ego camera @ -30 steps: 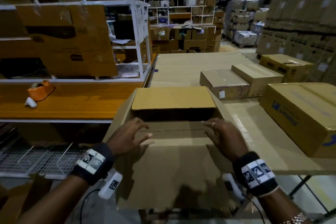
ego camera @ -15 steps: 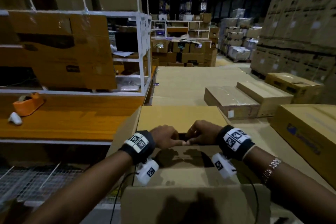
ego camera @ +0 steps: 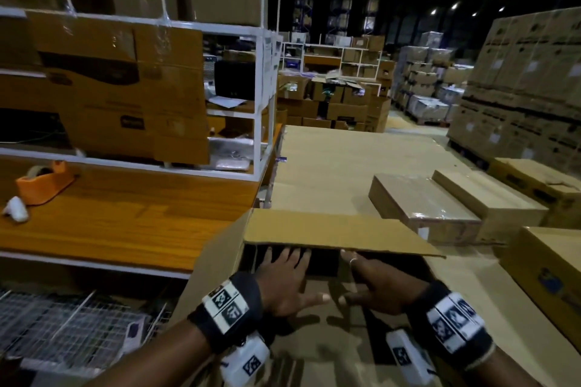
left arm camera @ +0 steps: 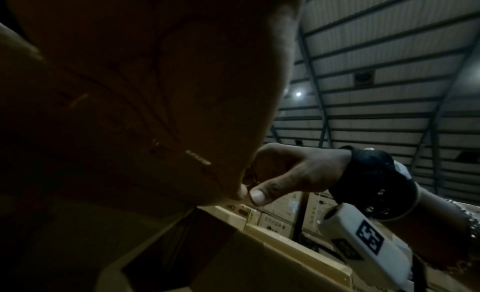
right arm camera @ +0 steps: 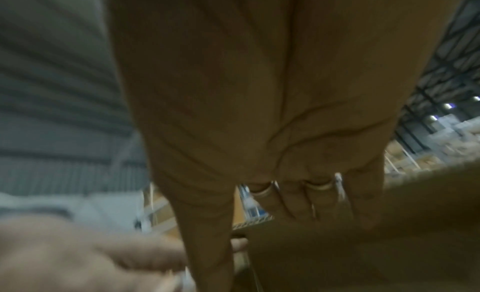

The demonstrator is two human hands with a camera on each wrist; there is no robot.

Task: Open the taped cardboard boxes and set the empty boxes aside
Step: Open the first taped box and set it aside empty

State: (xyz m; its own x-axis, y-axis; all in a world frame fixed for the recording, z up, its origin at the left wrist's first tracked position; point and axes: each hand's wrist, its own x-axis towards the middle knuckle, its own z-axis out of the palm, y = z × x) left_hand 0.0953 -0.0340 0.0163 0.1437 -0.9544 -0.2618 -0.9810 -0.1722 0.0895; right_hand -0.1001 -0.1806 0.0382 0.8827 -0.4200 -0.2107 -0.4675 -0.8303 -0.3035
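A large brown cardboard box (ego camera: 314, 342) stands right in front of me. Its far flap (ego camera: 330, 232) is lifted and lies about level over a dark opening. My left hand (ego camera: 284, 284) lies flat on the near flap with its fingers spread, the fingertips reaching under the far flap. My right hand (ego camera: 377, 286), rings on its fingers, rests beside it and also reaches under that flap. In the right wrist view my right hand (right arm camera: 259, 90) shows straight fingers against cardboard (right arm camera: 363, 245). The left wrist view is mostly dark palm (left arm camera: 155, 90). The box's inside is hidden.
An orange wooden bench (ego camera: 110, 229) with an orange tape dispenser (ego camera: 44, 182) and a white shelf rack (ego camera: 261, 88) is on my left. Taped boxes (ego camera: 421, 207) and a blue-printed box (ego camera: 550, 276) lie to the right. A wire shelf (ego camera: 63, 324) sits low left.
Both hands had met with curled fingers at the seam between the flaps. They have since flattened out and slid under the far flap, which now stands lifted off the opening.
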